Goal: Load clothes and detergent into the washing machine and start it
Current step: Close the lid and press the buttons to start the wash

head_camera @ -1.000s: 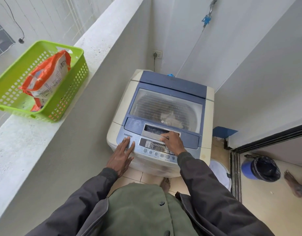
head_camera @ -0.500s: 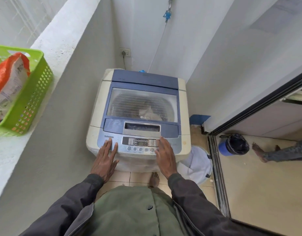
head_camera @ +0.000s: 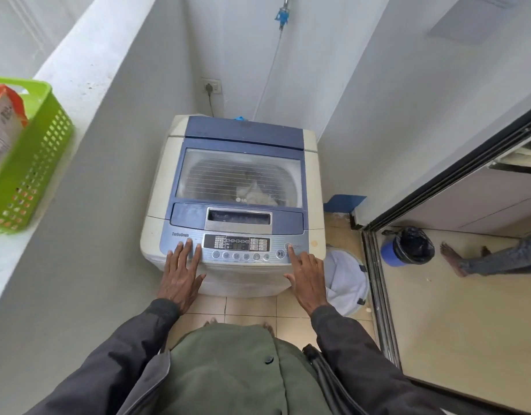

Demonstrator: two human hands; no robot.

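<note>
Washing machine point(head_camera: 311, 175) control panel point(head_camera: 237, 247) has both hands on it. Right hand point(head_camera: 307, 278): index fingertip point(head_camera: 289, 250) on the round button at the panel's right end, other fingers loose, holding nothing. Left hand point(head_camera: 180, 274): flat, fingers straight, resting on the panel's left end, holding nothing. Lid closed, clothes point(head_camera: 255, 190) visible through its window. White hamper point(head_camera: 346, 277) on the floor just right of the machine. Green basket point(head_camera: 33, 163) with detergent bag point(head_camera: 2, 127) on the ledge to its left.

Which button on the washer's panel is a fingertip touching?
The round button at the far right end of the panel, under the index finger of the right hand; the play/pause button beside it is untouched.
</note>
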